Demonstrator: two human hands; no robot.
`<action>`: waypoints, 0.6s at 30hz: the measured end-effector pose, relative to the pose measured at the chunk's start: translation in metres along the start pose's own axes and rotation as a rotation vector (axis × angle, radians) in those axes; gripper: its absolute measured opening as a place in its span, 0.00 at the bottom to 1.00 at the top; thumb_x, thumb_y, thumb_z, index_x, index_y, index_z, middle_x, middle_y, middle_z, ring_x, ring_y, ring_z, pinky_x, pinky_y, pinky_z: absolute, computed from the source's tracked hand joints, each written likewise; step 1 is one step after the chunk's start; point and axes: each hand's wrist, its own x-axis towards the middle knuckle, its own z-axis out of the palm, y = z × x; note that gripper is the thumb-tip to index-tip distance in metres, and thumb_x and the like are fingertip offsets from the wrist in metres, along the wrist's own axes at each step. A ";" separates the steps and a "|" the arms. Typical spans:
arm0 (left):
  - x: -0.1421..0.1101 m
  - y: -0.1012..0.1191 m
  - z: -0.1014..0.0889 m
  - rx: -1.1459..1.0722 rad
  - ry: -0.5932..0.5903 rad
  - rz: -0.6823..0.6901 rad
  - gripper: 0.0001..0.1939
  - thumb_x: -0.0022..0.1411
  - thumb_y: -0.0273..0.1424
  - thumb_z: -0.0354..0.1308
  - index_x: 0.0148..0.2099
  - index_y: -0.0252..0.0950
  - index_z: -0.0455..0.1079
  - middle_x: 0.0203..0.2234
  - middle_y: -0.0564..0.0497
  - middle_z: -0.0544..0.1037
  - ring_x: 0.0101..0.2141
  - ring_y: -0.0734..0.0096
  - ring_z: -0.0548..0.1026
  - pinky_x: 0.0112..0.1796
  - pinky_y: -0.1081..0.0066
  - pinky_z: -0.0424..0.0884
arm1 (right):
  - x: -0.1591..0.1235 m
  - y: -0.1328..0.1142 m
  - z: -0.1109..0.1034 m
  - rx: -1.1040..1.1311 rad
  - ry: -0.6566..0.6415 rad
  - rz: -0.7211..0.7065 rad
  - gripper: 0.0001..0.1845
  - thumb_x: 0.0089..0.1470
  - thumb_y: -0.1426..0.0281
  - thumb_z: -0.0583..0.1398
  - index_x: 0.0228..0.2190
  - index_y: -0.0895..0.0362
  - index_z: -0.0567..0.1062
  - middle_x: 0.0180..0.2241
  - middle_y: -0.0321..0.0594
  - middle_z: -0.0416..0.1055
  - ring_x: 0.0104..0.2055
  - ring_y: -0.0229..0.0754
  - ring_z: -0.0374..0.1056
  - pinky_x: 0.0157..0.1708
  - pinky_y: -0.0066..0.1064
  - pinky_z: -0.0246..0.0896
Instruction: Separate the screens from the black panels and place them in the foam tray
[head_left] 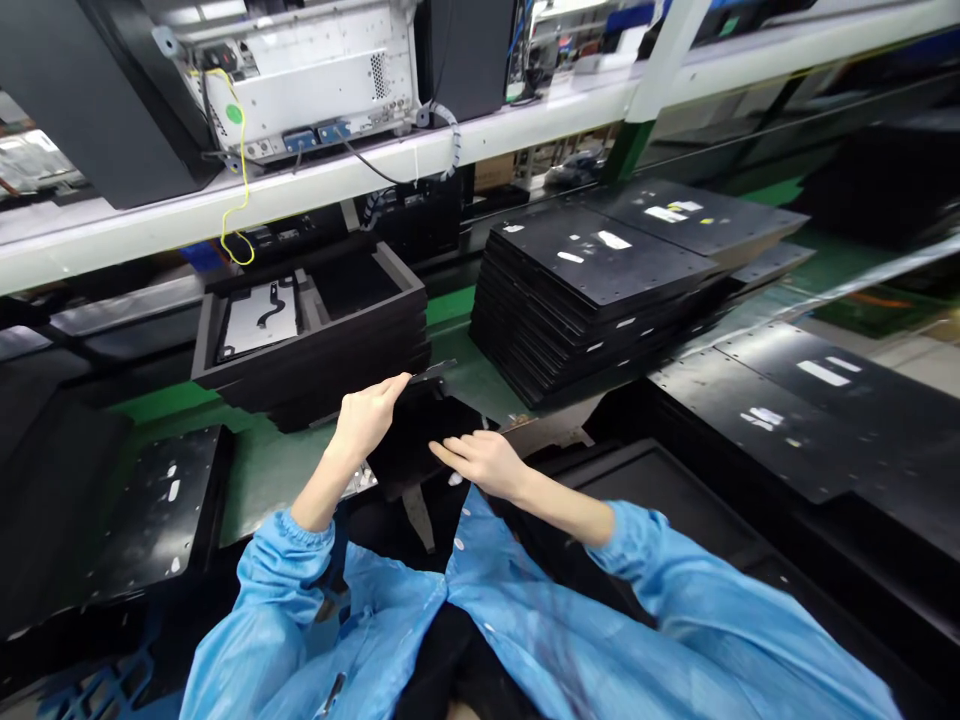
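The black panel (411, 440) sits directly between the two bare hands, just in front of the blue smock (457, 600). The left grip (365, 418) lies along its far-left side, fingers long and together; the thumb is hidden, so whether it is closed on the edge I cannot tell. The right grip (484, 462) reaches over the panel's right part with fingers slightly bent and hardly spread – how firmly it holds, if at all, does not show.

The panel looks thin, flat and dark, and I would judge it stiff, of light to middling weight, with a smooth face that could slide under dry fingertips. It seems sturdy rather than fragile, though the face may scuff and the corners could knock. Best hold: opposite edges, thumbs above and fingers beneath, kept level – pressing on the face alone gives little purchase.

Beyond the left grip, on the green table (262, 470), stand dark foam trays (322, 365); beyond the right grip is a stack of black plates (555, 320), near enough to catch a swinging corner.
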 end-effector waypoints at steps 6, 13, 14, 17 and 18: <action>-0.016 0.013 0.044 0.012 -0.061 0.093 0.36 0.72 0.16 0.50 0.76 0.43 0.70 0.70 0.46 0.75 0.66 0.55 0.77 0.62 0.57 0.80 | -0.108 -0.020 -0.018 0.290 0.152 0.239 0.23 0.76 0.59 0.53 0.55 0.45 0.86 0.46 0.45 0.86 0.38 0.41 0.81 0.34 0.33 0.73; -0.056 0.035 0.082 0.034 -0.020 0.136 0.38 0.72 0.16 0.50 0.79 0.45 0.64 0.74 0.49 0.68 0.71 0.49 0.70 0.69 0.49 0.73 | -0.147 -0.058 -0.010 0.419 0.709 0.684 0.13 0.66 0.66 0.68 0.49 0.40 0.88 0.38 0.38 0.85 0.33 0.45 0.82 0.33 0.38 0.82; -0.063 0.036 0.088 0.030 -0.008 0.136 0.38 0.72 0.17 0.50 0.79 0.46 0.63 0.73 0.49 0.68 0.71 0.49 0.69 0.70 0.49 0.73 | -0.146 -0.061 -0.008 0.397 0.789 0.751 0.11 0.64 0.66 0.70 0.47 0.42 0.89 0.37 0.38 0.84 0.31 0.44 0.81 0.31 0.37 0.81; -0.079 0.040 0.106 0.010 0.012 0.126 0.40 0.73 0.18 0.50 0.81 0.51 0.59 0.73 0.50 0.68 0.72 0.50 0.67 0.71 0.47 0.72 | -0.144 -0.060 -0.005 0.319 0.954 0.958 0.05 0.60 0.63 0.74 0.35 0.50 0.89 0.31 0.37 0.79 0.25 0.40 0.72 0.23 0.34 0.71; -0.082 0.041 0.112 0.006 0.019 0.117 0.41 0.73 0.18 0.50 0.81 0.53 0.57 0.72 0.50 0.68 0.72 0.50 0.66 0.71 0.47 0.72 | -0.143 -0.057 -0.005 0.317 0.982 1.012 0.08 0.59 0.61 0.75 0.33 0.52 0.88 0.30 0.37 0.77 0.24 0.39 0.70 0.22 0.33 0.67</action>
